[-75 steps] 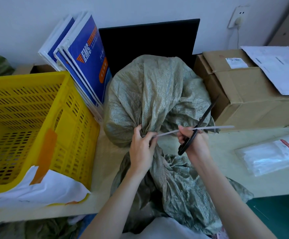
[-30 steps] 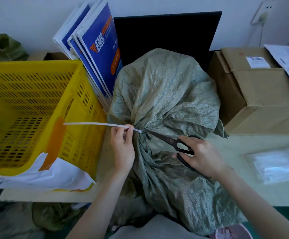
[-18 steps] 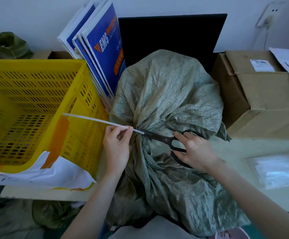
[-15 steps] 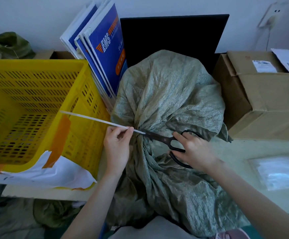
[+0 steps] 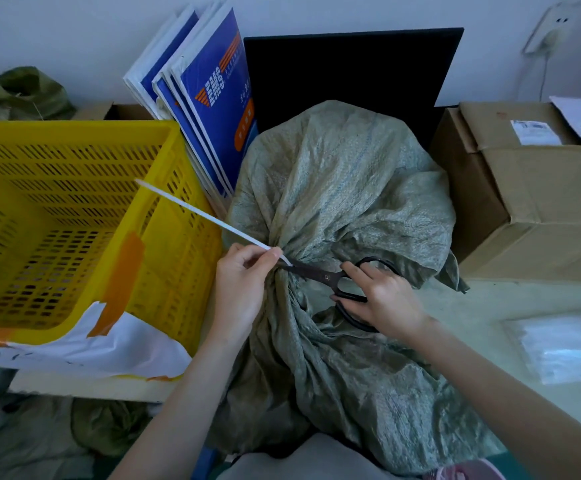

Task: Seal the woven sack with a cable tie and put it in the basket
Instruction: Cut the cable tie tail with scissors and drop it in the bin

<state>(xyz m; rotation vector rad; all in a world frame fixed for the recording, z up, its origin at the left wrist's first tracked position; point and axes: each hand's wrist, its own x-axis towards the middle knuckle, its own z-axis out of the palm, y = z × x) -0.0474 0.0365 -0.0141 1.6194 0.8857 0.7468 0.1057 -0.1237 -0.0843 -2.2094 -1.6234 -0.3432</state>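
While the left hand (image 5: 239,289) pinches the cable tie (image 5: 199,211) tail, now angled higher, right hand (image 5: 382,299) fingers grip scissors (image 5: 320,276) at the woven sack (image 5: 337,209) neck; trimming seems imminent.

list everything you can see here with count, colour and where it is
woven sack: 1, grey-green, centre of table, neck gathered
cable tie: 1, white, at sack neck, tail pointing left over basket
scissors: 1, black, blades at the tie
basket: 1, yellow, left
envelopes: several, blue and white, leaning behind basket
black board: 1, against wall
cardboard boxes: brown, right
plastic packet: 1, clear, right of table
left hand: pinches tie
right hand: grips scissors
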